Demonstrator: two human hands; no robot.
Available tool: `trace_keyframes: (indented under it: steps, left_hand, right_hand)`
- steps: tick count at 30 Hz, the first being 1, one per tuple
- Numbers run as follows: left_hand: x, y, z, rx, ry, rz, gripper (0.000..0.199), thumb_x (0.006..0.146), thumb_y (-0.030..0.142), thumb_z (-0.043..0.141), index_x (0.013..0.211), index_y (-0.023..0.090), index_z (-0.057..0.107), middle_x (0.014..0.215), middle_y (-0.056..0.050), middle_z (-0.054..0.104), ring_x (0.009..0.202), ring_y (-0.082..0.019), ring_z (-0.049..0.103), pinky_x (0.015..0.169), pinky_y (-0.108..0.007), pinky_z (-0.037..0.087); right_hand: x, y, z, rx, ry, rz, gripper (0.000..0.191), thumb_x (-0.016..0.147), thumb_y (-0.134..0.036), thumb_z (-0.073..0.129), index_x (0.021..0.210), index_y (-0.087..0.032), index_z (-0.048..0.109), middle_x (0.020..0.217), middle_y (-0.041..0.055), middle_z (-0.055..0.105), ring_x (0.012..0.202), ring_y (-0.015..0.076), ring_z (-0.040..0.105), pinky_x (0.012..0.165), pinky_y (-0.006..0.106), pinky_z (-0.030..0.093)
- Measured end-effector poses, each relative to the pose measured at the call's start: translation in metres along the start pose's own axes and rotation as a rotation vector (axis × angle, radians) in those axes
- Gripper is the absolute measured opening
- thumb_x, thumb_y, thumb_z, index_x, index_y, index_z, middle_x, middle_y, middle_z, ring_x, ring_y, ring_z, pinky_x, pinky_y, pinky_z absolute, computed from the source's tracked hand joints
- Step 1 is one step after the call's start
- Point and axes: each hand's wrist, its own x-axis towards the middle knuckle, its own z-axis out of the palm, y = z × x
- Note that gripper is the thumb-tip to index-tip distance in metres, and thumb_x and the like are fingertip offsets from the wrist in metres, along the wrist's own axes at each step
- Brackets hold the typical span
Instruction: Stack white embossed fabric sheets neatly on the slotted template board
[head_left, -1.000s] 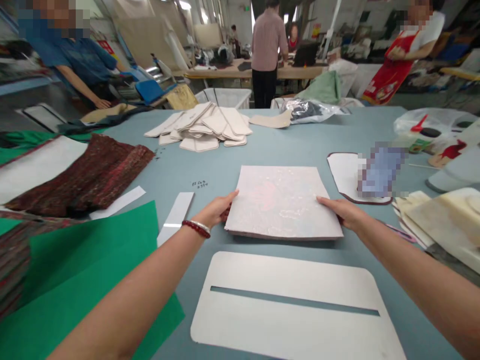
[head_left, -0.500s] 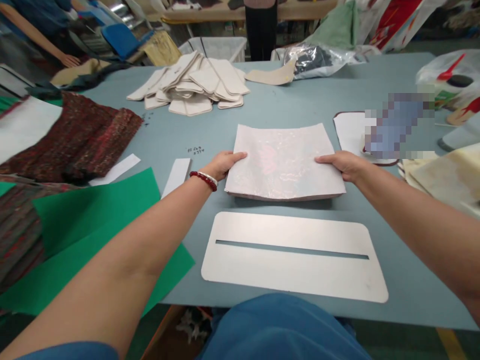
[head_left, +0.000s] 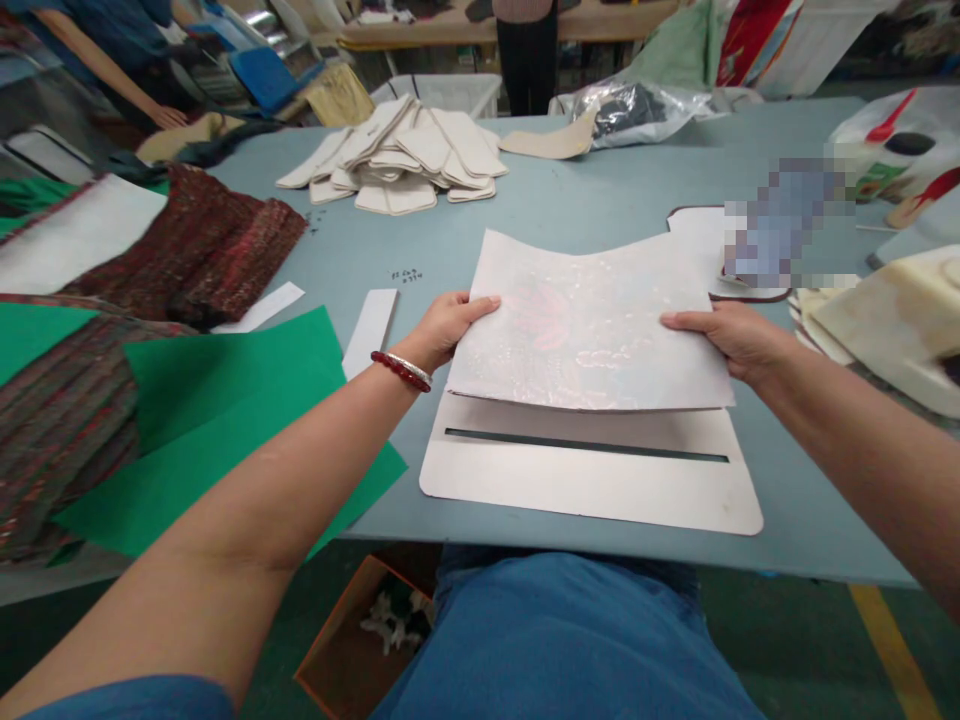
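Observation:
A pale pinkish-white sheet [head_left: 585, 335] with a glossy, faintly patterned surface sags in the middle between my hands. My left hand [head_left: 450, 325] grips its left edge, thumb on top and the other fingers underneath. Its right edge is pinched by my right hand [head_left: 739, 335] in the same way. Below and nearer to me, a white board [head_left: 585, 490] with rounded corners and one long slot lies on the blue-grey table [head_left: 600, 200]. The sheet covers the board's far part. A narrow white strip [head_left: 371, 325] rests left of my left hand.
Green sheets [head_left: 240, 380] and dark red woven fabric [head_left: 217, 250] lie on the left. White cut panels [head_left: 412, 155] are piled at the back. Right are a dark-edged white panel [head_left: 694, 225], a plastic bag [head_left: 922, 130] and cream pieces [head_left: 892, 310]. A person [head_left: 112, 60] stands back left.
Both hands have lifted the sheet and brought it nearer, so it now overlaps the slotted board's far part. My right hand has moved outward. The view has shifted slightly.

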Motion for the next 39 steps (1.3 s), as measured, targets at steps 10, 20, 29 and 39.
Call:
trace_keyframes:
  steps: [10,20,29,39]
  left_hand:
    - [-0.003,-0.045,0.005,0.025,0.025,-0.129,0.025,0.078,0.035,0.078,0.086,0.014,0.066,0.072,-0.008,0.068,0.062,-0.019,0.062,0.063,-0.031,0.051]
    - [-0.004,-0.038,0.004,0.031,0.021,-0.103,0.028,0.077,0.038,0.080,0.082,0.014,0.066,0.070,-0.008,0.067,0.060,-0.018,0.061,0.059,-0.029,0.047]
    - [-0.007,-0.045,0.009,0.055,0.026,-0.120,0.030,0.077,0.039,0.079,0.086,0.012,0.068,0.069,-0.009,0.068,0.067,-0.023,0.066,0.062,-0.033,0.051]
    - [0.000,-0.047,0.007,0.075,0.009,-0.116,0.033,0.075,0.042,0.080,0.082,0.013,0.065,0.069,-0.006,0.065,0.054,-0.015,0.058,0.051,-0.026,0.044]
  right_hand:
    - [0.002,0.061,0.001,0.041,0.059,0.071,0.020,0.077,-0.018,0.080,0.091,-0.015,0.066,0.086,0.0089,0.075,0.066,0.0204,0.069,0.053,0.028,0.059]
    - [0.002,0.048,-0.006,0.001,0.111,0.083,0.019,0.074,-0.020,0.081,0.088,-0.016,0.069,0.088,0.0110,0.075,0.065,0.0215,0.067,0.052,0.031,0.056]
    - [-0.001,0.073,-0.005,-0.027,0.147,0.052,0.025,0.073,-0.023,0.082,0.092,-0.018,0.067,0.088,0.0092,0.075,0.070,0.0234,0.069,0.054,0.030,0.059]
    - [0.003,0.073,-0.007,0.041,0.103,0.004,0.033,0.074,-0.027,0.083,0.101,-0.016,0.067,0.084,0.0093,0.075,0.075,0.0257,0.071,0.065,0.034,0.063]
